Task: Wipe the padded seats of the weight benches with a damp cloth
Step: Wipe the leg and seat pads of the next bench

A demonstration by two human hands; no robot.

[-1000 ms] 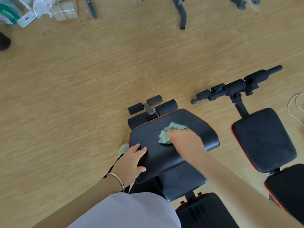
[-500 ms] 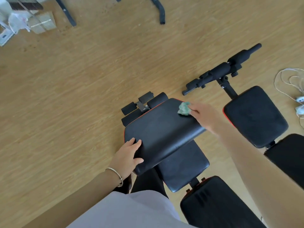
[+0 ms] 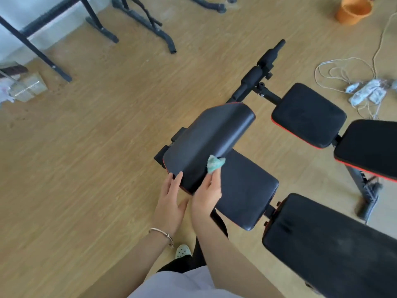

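A raised black curved pad [image 3: 206, 143] with red trim sits over the near bench's flat seat [image 3: 247, 190]. My left hand [image 3: 171, 201] grips the pad's near corner, fingers on top. My right hand [image 3: 207, 193] pinches a crumpled green cloth [image 3: 215, 164] against the pad's near right edge. The near bench's long back pad [image 3: 326, 244] runs to the lower right. A second bench stands on the right, with a black seat [image 3: 309, 115] and a back pad [image 3: 371, 149].
Black foam leg rollers [image 3: 260, 72] stick out beyond the second bench. White cables and a power strip [image 3: 365, 91] lie at the right. An orange bucket [image 3: 352, 9] stands top right. Black frame legs [image 3: 148, 22] cross the wooden floor at the top. My shoe [image 3: 182, 250] is below.
My right hand drew the cloth from the pad's far right corner back to its near edge, close to my left hand. The camera view swung right and up, and the pad looks more tilted.
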